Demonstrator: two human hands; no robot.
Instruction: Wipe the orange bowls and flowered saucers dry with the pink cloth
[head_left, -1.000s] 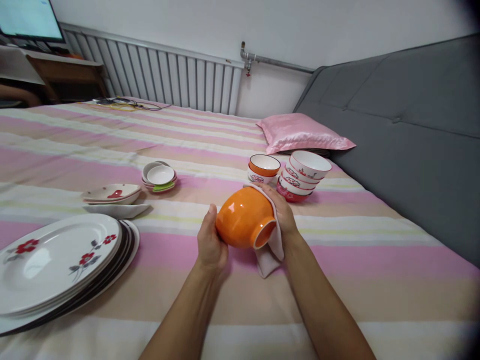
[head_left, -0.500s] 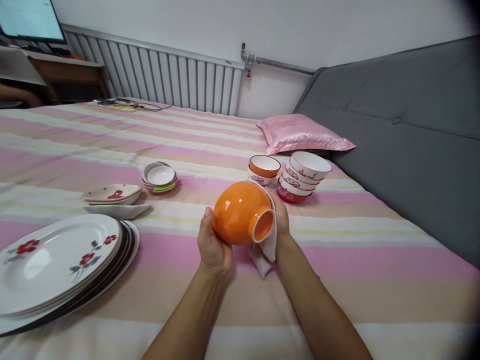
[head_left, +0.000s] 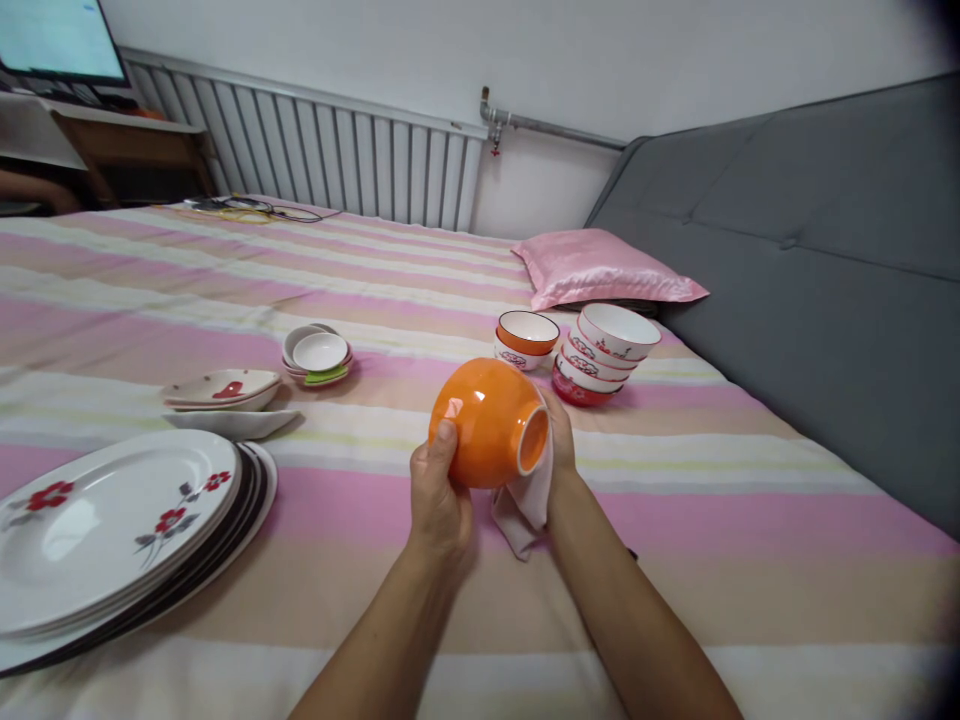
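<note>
An orange bowl [head_left: 484,420] is held up on its side above the bed, its white-rimmed foot turned toward the right. My left hand [head_left: 441,500] grips it from the left, thumb laid on the orange outside. On the far side, my right hand [head_left: 561,440] is closed on a pale pinkish cloth [head_left: 523,510] pressed against the bowl; most of its fingers are hidden. Just beyond stand a short stack of two bowls, the upper one orange [head_left: 527,332], and a taller stack of white and red bowls [head_left: 606,350].
Patterned plates [head_left: 112,520] are stacked at the left on the striped bedsheet [head_left: 360,600]. Behind them lie oval dishes [head_left: 223,388] and small saucers [head_left: 320,352]. A pink pillow [head_left: 607,265] rests near the grey headboard [head_left: 810,260]. Cables [head_left: 259,210] lie at the far edge.
The bowl has turned a little in my hands, its foot swinging slightly up. My left thumb has moved from the bowl's edge onto its outer side.
</note>
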